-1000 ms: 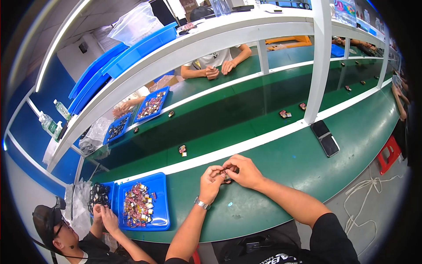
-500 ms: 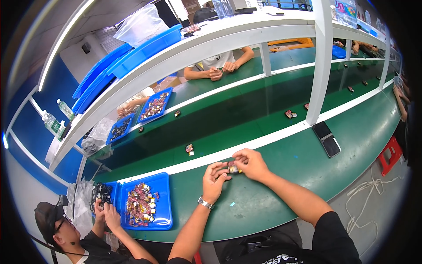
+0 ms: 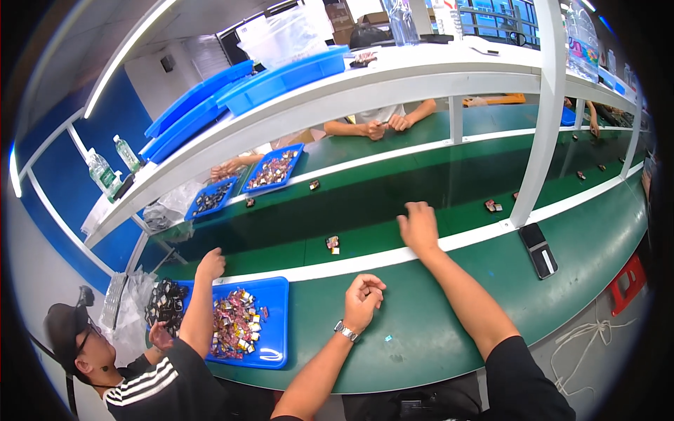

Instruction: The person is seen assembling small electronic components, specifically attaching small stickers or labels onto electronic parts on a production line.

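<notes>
My right hand [image 3: 420, 228] reaches across the white rail [image 3: 365, 264] and is above the green conveyor belt [image 3: 281, 247]. Its fingers bend downward, hiding their tips and anything between them. Over the green bench, my left hand [image 3: 364, 302], with a metal-banded watch [image 3: 345, 330] on its wrist, is loosely curled, thumb and fingers apart; nothing shows in it. A small electronic piece [image 3: 333, 244] with pink and white parts lies on the belt, left of my right hand. A blue tray [image 3: 282, 316] of similar pieces [image 3: 237, 324] stands left of my left hand.
A co-worker's arm [image 3: 200, 305] extends over the tray toward the belt. Black parts [image 3: 167, 300] lie beyond it. A phone-like black device [image 3: 538, 251] rests on the bench, beside a white post [image 3: 544, 133]. Across the belt are another person's hands [image 3: 386, 126] and blue trays [image 3: 275, 170].
My hands have separated; the small piece between them no longer shows. My right hand went out over the belt. The co-worker's arm reached across the tray. The view shifted.
</notes>
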